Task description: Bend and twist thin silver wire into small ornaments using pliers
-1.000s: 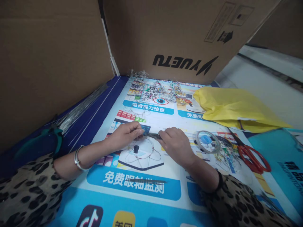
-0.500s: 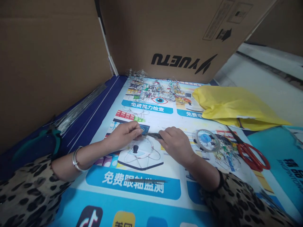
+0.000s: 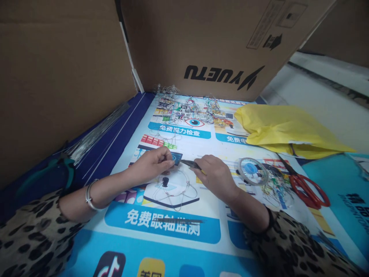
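My left hand (image 3: 157,164) is closed in a pinch on a thin wire loop piece (image 3: 184,192), whose bent loops hang below the fingers over the printed sheet. Fingers of my right hand (image 3: 215,175) wrap round a pair of dark needle-nose pliers (image 3: 189,164). The pliers point left, with their tip close to the left fingertips at the top of the wire. Whether the jaws grip the wire is too small to tell.
Tangled wire pieces (image 3: 211,107) lie at the back, before a cardboard wall (image 3: 201,42). Straight wires (image 3: 96,132) and teal-handled pliers (image 3: 67,171) lie left. On the right are a tape roll (image 3: 240,171), red scissors (image 3: 307,188) and a yellow bag (image 3: 282,123).
The pliers' tip has shifted slightly up and right beside the left fingertips. The hanging wire loops have swung a little. Both hands keep their hold.
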The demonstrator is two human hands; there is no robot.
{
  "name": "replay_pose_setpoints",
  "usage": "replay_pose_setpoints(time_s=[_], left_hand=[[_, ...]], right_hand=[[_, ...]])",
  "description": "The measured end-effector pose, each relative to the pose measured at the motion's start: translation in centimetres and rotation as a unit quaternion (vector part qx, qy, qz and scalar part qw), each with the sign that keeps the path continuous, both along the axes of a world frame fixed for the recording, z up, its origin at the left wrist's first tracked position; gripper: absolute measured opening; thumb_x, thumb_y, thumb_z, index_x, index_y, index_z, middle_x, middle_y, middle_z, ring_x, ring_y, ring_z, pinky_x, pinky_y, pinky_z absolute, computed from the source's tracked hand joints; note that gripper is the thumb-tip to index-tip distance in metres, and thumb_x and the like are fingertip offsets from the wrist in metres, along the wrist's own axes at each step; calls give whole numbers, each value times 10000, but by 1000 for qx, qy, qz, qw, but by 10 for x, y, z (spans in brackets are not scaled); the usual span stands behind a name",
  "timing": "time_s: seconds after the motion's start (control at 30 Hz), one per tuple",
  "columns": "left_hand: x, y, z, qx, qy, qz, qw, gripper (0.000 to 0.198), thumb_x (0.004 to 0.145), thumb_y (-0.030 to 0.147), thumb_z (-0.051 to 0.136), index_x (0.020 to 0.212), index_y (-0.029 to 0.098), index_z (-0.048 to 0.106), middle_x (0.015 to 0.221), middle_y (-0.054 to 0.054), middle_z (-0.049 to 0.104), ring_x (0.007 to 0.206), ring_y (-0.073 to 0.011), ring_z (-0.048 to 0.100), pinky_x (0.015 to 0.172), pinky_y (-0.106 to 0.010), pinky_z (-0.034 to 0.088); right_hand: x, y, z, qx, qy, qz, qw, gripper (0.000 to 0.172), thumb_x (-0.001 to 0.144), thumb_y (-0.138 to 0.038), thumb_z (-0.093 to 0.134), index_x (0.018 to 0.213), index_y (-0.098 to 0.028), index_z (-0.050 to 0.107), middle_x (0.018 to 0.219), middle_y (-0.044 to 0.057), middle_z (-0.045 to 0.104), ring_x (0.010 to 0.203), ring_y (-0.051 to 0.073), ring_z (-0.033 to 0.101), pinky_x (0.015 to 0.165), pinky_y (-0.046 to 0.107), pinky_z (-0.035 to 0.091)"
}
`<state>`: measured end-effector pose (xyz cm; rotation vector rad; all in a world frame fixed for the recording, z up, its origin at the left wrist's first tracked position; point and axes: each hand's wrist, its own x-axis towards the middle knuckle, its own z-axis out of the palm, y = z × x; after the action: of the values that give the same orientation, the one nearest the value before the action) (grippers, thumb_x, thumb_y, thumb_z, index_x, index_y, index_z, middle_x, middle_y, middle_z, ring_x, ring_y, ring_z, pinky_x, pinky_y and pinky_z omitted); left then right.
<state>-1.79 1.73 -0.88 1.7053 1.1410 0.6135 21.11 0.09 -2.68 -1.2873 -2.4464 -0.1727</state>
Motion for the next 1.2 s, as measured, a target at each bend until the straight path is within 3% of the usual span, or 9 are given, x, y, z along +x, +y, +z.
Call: replay_pose_setpoints(time_s=[0.17, 0.37, 0.57, 0.73, 1.2], left_hand=[[1, -1, 6, -33, 0, -20, 999, 110, 818, 291, 525, 837, 192, 483, 651, 26, 607, 619, -129, 604, 583, -244, 460], [4, -2, 14, -27, 13, -19, 999, 119, 817, 270, 499, 753, 173, 519, 658, 12, 608, 623, -125, 581, 606, -251, 456], [3, 0, 10, -32, 10, -11, 999, 142, 821, 293, 493, 755, 168, 510, 656, 2, 610, 614, -127, 582, 598, -251, 462], [-1, 2, 3, -14, 26, -9, 1000, 139, 823, 296, 486, 765, 172, 510, 663, 1, 619, 617, -126, 597, 588, -236, 454], [1, -1, 11, -14, 56, -17, 998, 116, 821, 275, 478, 780, 172, 510, 632, 12, 601, 595, -122, 565, 576, -226, 416]], right_hand=[[1, 0, 0, -5, 2, 4, 1000, 280, 897, -382, 443, 863, -168, 621, 764, 54, 603, 768, 168, 526, 691, 267, 363], [1, 0, 1, 13, -43, 12, 999, 222, 884, -352, 479, 848, -178, 612, 750, 40, 578, 758, 166, 494, 679, 280, 323], [2, -1, 1, 28, -85, 22, 996, 175, 867, -334, 505, 824, -185, 587, 744, 33, 559, 739, 174, 469, 660, 298, 290], [3, 0, 1, 21, -67, 34, 997, 174, 859, -332, 518, 832, -181, 600, 745, 34, 570, 736, 173, 483, 666, 290, 312], [4, 2, 1, -3, 18, 35, 999, 258, 891, -375, 457, 853, -173, 613, 750, 48, 605, 752, 161, 537, 687, 260, 388]])
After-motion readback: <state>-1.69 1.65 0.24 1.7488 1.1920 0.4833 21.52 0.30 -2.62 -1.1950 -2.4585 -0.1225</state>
